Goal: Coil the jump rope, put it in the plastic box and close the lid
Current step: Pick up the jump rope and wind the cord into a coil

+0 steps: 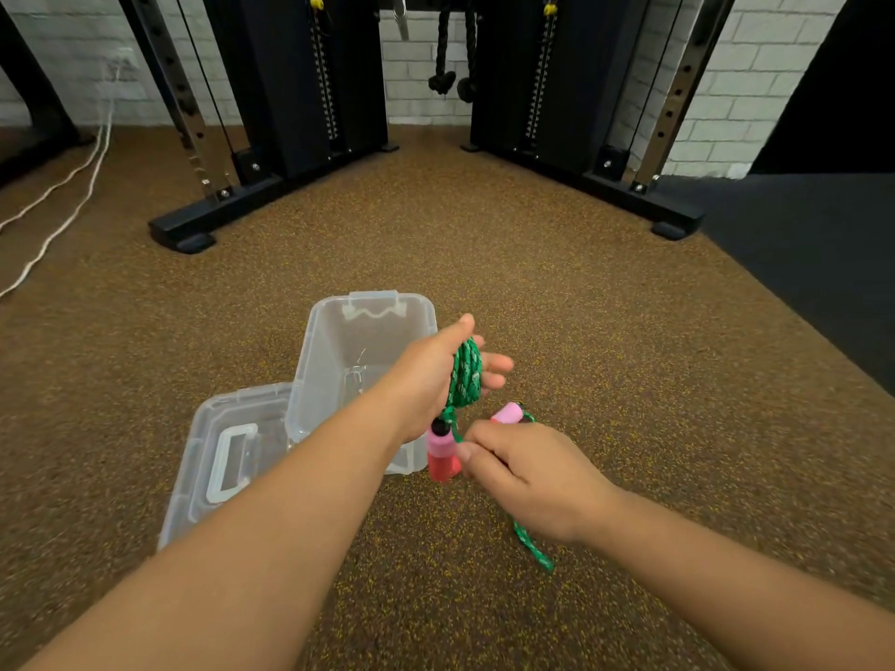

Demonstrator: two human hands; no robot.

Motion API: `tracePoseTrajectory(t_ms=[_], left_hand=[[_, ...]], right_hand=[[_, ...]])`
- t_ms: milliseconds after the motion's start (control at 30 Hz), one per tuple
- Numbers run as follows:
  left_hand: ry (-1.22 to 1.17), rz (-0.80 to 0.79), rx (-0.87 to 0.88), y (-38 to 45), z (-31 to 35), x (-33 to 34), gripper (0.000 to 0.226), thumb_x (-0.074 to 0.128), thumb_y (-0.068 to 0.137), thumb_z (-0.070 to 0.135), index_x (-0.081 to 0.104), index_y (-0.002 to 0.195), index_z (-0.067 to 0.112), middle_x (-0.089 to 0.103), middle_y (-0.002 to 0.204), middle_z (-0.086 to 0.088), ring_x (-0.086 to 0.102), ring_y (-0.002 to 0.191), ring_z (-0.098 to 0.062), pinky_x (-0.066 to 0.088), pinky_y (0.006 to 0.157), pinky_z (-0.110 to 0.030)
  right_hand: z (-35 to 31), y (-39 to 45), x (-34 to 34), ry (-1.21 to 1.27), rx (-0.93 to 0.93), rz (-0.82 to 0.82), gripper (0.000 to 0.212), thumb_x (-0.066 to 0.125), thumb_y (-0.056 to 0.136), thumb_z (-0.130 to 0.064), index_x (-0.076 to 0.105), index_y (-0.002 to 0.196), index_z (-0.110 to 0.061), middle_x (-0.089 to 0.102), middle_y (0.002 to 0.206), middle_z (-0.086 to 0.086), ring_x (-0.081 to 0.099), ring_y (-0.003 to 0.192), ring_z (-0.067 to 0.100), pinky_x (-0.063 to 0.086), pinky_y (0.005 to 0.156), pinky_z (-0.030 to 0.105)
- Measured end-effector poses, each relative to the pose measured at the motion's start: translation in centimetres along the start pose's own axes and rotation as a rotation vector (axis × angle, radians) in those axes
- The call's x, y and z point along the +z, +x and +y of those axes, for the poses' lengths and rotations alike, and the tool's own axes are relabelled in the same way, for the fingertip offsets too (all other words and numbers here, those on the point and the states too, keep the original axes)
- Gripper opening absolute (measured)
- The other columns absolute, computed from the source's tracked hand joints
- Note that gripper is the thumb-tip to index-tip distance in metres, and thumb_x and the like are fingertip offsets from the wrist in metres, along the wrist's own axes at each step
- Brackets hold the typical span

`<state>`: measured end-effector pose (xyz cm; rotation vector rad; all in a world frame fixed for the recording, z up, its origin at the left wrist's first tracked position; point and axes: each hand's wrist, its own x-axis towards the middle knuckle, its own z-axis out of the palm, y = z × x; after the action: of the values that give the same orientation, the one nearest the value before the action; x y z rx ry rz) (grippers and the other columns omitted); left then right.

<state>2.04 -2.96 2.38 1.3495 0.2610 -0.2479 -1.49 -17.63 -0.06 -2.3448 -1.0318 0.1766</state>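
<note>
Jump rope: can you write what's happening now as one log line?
step: coiling | left hand: holds rope coil | right hand: holds loose end | box: open | lid: off, on floor

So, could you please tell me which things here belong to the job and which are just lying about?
Job: green braided jump rope with pink handles, clear plastic box, clear plastic lid, left hand, right hand.
Lying about: black cable machine, white cords, black knotted ropes.
</note>
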Motion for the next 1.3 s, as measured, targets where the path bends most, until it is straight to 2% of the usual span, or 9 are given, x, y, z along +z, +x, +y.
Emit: tracePoseTrajectory(t_ms=[167,233,300,400,567,733,867,1067,1300], left_hand=[[0.283,0.026,-0.031,-1.0,-0.1,-0.2,0.052,0.032,0.096,0.051,0.068,0.091,0.014,0.069,0.083,-0.008,0.064,0.079,-0.019,0.046,0.076,-0.03],[0.347,0.018,-0.003,-1.7,0.2,-0.1,0.06,0.029,0.098,0.047,0.064,0.056,0.023,0.06,0.054,0.004,0.057,0.055,-0.003,0.04,0.063,-0.024],[0.359,-0.062,-0.022,-2.1,0.5,0.2,0.075,0.018,0.1,0.047,0.057,0.043,0.016,0.047,0.034,0.004,0.046,0.034,-0.001,0.034,0.053,-0.025],[0.308,-0.258,-0.119,-2.4,0.7,0.2,0.081,0.004,0.095,0.056,0.059,0.067,0.004,0.057,0.048,-0.007,0.054,0.047,-0.016,0.045,0.055,-0.023],[0.326,-0.422,-0.218,-2.1,0.7,-0.4,0.094,0.005,0.086,0.07,0.068,0.095,0.001,0.058,0.052,-0.007,0.053,0.05,-0.02,0.048,0.055,-0.024],[0.245,-0.486,-0.17,-2.8,0.9,0.0,0.05,0.031,0.096,0.047,0.065,0.092,0.01,0.051,0.042,0.004,0.046,0.04,-0.01,0.046,0.051,-0.023],[0.096,-0.402,-0.114,-2.4,0.7,-0.4,0.044,0.033,0.098,0.039,0.063,0.091,0.008,0.043,0.044,0.006,0.04,0.04,-0.008,0.043,0.053,-0.022],[-0.234,-0.204,0.001,-1.1,1.2,-0.5,0.041,0.035,0.099,0.036,0.063,0.101,0.006,0.056,0.051,0.007,0.047,0.042,-0.006,0.047,0.053,-0.019],[-0.292,-0.141,0.005,-0.9,1.4,-0.1,0.037,0.027,0.101,0.025,0.047,0.122,0.003,0.073,0.088,-0.009,0.069,0.068,-0.015,0.049,0.083,-0.031]], right_hand=[[-0.4,1.1,-2.1,0.324,0.058,0.216,0.021,0.044,0.089,-0.029,0.057,0.073,-0.023,0.059,0.066,-0.01,0.057,0.07,0.016,0.048,0.071,0.041],[-0.4,1.4,-2.9,0.405,0.068,0.243,0.02,0.046,0.091,-0.022,0.057,0.074,-0.02,0.065,0.07,0.0,0.063,0.075,0.02,0.05,0.075,0.042],[-0.6,1.4,-3.7,0.495,0.069,0.262,0.021,0.046,0.096,-0.015,0.057,0.078,-0.011,0.063,0.063,0.0,0.065,0.066,0.011,0.051,0.069,0.028],[-0.1,1.7,-4.6,0.544,0.124,0.323,0.021,0.046,0.098,-0.013,0.056,0.081,-0.007,0.053,0.055,-0.012,0.05,0.048,-0.006,0.041,0.054,0.006],[2.5,2.2,-4.1,0.388,0.212,0.364,0.022,0.046,0.097,-0.033,0.057,0.08,-0.022,0.048,0.056,-0.016,0.041,0.054,-0.001,0.036,0.058,0.025],[3.8,2.3,-2.9,0.417,0.266,0.35,0.026,0.045,0.096,-0.039,0.059,0.075,-0.03,0.051,0.056,-0.017,0.042,0.053,0.001,0.037,0.057,0.026],[4.8,2.0,-1.1,0.487,0.326,0.331,0.036,0.042,0.097,-0.039,0.056,0.064,-0.039,0.046,0.048,-0.018,0.04,0.052,0.005,0.035,0.058,0.03],[4.8,0.7,1.0,0.445,0.374,0.193,0.036,0.038,0.1,-0.034,0.058,0.07,-0.025,0.051,0.044,-0.024,0.045,0.044,-0.001,0.032,0.056,0.026],[2.4,0.2,-0.1,0.229,0.251,0.036,0.034,0.041,0.097,-0.038,0.058,0.07,-0.027,0.048,0.055,-0.009,0.041,0.052,0.007,0.039,0.059,0.034]])
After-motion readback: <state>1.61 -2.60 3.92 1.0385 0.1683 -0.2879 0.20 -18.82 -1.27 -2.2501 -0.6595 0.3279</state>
